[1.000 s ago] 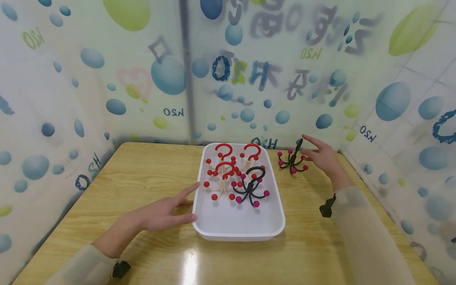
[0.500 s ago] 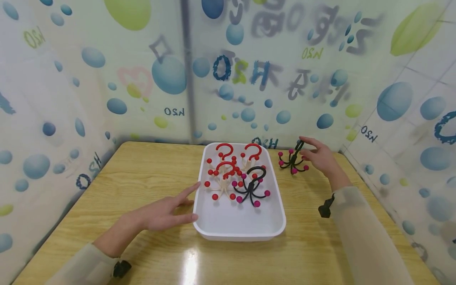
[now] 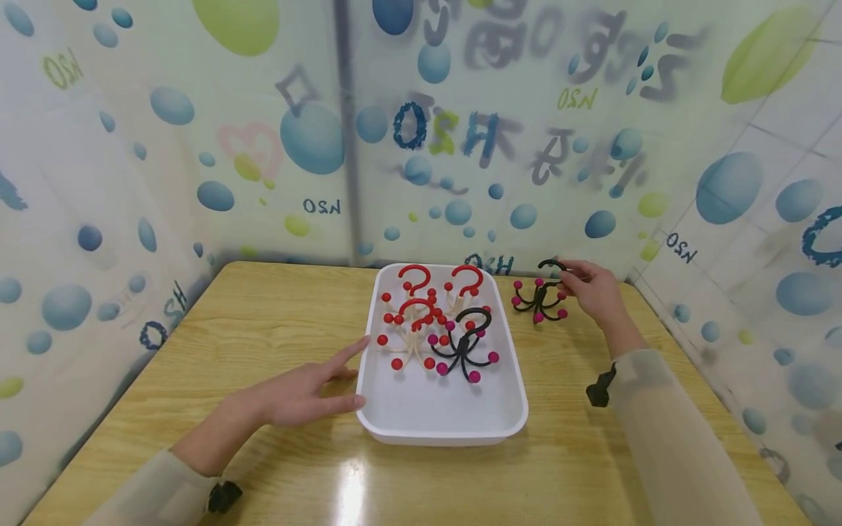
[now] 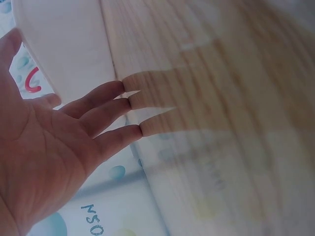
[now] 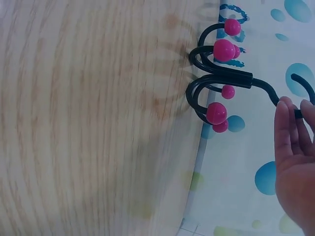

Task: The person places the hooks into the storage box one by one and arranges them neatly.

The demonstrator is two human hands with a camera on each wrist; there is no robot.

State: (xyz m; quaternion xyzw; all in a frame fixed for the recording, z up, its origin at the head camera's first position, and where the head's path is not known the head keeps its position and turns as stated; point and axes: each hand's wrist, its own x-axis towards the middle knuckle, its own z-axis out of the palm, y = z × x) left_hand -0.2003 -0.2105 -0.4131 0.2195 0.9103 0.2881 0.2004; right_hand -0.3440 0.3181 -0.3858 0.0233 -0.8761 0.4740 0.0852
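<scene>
A black multi-armed hook hanger (image 3: 539, 299) with magenta ball tips stands on the wooden table, right of the white tray (image 3: 447, 435). My right hand (image 3: 579, 281) pinches its top hook. In the right wrist view the hanger (image 5: 221, 81) shows near the table edge, with my fingertips (image 5: 290, 123) on its curved top. My left hand (image 3: 329, 383) lies flat on the table, its straight fingers touching the tray's left wall. The left wrist view shows its open palm (image 4: 59, 147) beside the tray (image 4: 64, 44).
Inside the tray lie several cream hangers with red hooks and balls (image 3: 414, 321) and one black hanger with magenta balls (image 3: 463, 343). Bubble-patterned walls (image 3: 197, 183) close in the table on three sides. Bare wood table (image 3: 263, 321) extends left of the tray and in front of it.
My right hand went from open beside the black hanger to pinching its top hook, and the hook now leans toward the hand. The left hand has stayed still.
</scene>
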